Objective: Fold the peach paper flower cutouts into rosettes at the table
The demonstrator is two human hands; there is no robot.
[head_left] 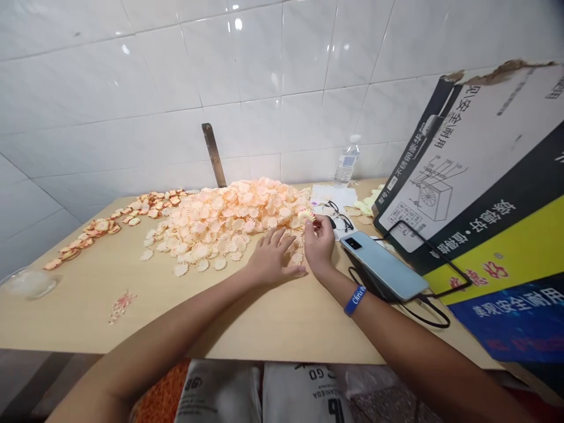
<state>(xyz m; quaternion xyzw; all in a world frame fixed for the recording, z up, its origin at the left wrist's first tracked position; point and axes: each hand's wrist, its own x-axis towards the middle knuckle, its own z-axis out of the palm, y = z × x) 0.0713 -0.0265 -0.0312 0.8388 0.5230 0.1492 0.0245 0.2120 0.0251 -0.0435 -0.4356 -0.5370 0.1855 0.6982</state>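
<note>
A large heap of pale peach, scallop-edged discs point(220, 217) lies on the wooden table, up against the tiled wall. My left hand point(272, 258) rests at the heap's front right edge, fingers spread, palm down, touching the nearest discs. Just to its right, my right hand point(321, 241) pinches a small stack of yellowish, frilly-edged discs point(305, 216) between thumb and fingers. Red-edged discs point(152, 204) trail in a curved row along the heap's left side.
A light blue phone point(383, 264) with a black cable lies right of my right hand. Eyeglasses point(339, 217) rest on white paper, with a water bottle point(347, 161) behind. A printed cardboard box point(480, 194) leans at right. At left are a clear plastic container point(29, 283) and pink scraps point(121, 306).
</note>
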